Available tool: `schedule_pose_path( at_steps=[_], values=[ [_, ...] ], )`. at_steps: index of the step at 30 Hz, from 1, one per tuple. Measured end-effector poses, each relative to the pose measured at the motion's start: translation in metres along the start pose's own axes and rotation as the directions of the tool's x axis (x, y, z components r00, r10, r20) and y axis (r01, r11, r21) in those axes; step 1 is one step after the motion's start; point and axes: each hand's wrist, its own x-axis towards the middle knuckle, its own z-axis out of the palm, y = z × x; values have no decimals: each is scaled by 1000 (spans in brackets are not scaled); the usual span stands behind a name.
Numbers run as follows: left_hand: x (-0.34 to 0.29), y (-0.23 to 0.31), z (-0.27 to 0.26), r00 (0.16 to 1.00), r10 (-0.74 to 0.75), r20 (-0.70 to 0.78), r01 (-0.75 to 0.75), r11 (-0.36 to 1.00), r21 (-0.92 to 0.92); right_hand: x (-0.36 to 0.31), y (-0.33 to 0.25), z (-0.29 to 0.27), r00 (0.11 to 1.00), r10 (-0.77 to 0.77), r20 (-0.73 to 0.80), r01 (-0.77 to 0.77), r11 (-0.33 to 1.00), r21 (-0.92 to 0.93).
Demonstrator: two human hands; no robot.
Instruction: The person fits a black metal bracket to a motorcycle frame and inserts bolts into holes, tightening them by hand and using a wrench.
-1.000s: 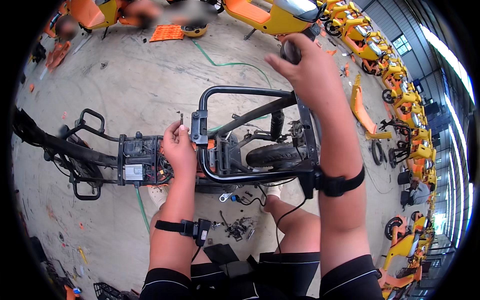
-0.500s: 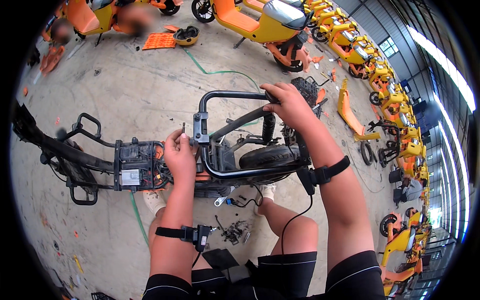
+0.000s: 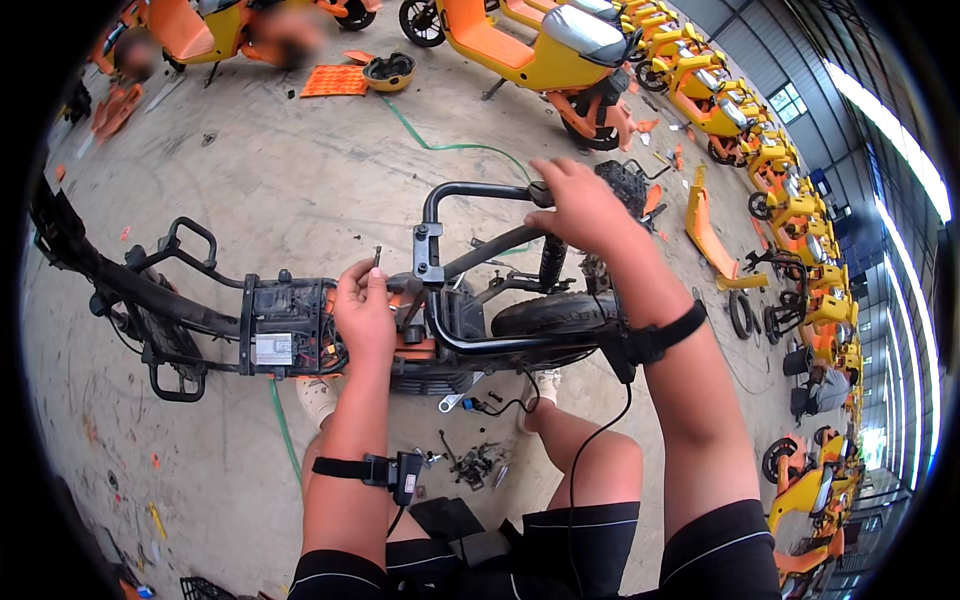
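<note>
My left hand [image 3: 366, 312] is closed, pinching a small dark bolt [image 3: 377, 256] upright between thumb and fingertips. It hovers over the stripped scooter frame [image 3: 190, 322], just left of a clamp plate with bolts [image 3: 428, 252] on a bent black tubular rail [image 3: 470, 188]. At the far right end of that rail, my right hand [image 3: 580, 210] curves round the tube, thumb below and fingers above, the fingers partly spread. Beneath the rail lie the rear wheel [image 3: 545, 313] and a black shock absorber [image 3: 551, 262]. A grey controller box [image 3: 273, 349] sits in the open frame to the left.
On the floor between my feet lie a wrench [image 3: 453, 401], a cable and a pile of small dark fasteners [image 3: 478, 463]. Yellow-orange scooters [image 3: 540, 50] stand beyond and along the right. An orange panel [image 3: 710, 230] and a loose tyre [image 3: 740, 314] lie at right; a helmet [image 3: 388, 72] lies farther back.
The scene has shifted slightly rightward as the view moved. My right hand's fingers have lifted and loosened a little at the rail's end. My left hand still holds the bolt.
</note>
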Motion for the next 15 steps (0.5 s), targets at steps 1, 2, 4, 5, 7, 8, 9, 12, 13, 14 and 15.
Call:
schedule_pose_path(
  at_steps=[1, 2, 4, 5, 7, 8, 9, 12, 13, 14, 15],
  values=[
    [2, 3, -4, 1000, 7, 1, -7, 1000, 4, 6, -16, -14, 998, 57, 24, -58, 998, 14],
    [3, 4, -5, 1000, 9, 9, -9, 1000, 1, 10, -24, -21, 998, 52, -22, -49, 992, 115],
    [4, 5, -7, 999, 28, 18, -28, 1000, -12, 21, -40, -30, 992, 56, -114, -17, 949, 314],
    [5, 7, -7, 999, 46, 23, -46, 999, -27, 26, -56, -37, 993, 93, -69, -49, 879, 474],
    [5, 15, -3, 996, 77, 45, -74, 996, -58, 31, -91, -48, 994, 100, 46, -101, 652, 751],
    [4, 18, -5, 995, 76, 60, -70, 993, -99, 36, -100, -39, 998, 7, 66, -55, 635, 771],
    [4, 22, -4, 994, 90, 66, -79, 986, -149, 39, -108, -36, 988, -91, 123, -43, 607, 794],
    [-4, 33, -3, 988, 115, 108, -81, 957, -278, 43, -117, -10, 950, -265, 166, 5, 543, 840],
    [-5, 36, -5, 984, 126, 125, -81, 946, -314, 42, -119, -4, 944, -290, 158, 9, 502, 865],
    [-6, 36, -7, 980, 142, 138, -90, 941, -327, 41, -120, 1, 938, -313, 149, 12, 459, 888],
    [-7, 35, -9, 976, 158, 151, -99, 935, -341, 38, -122, 5, 947, -301, 116, 32, 446, 894]
  ],
)
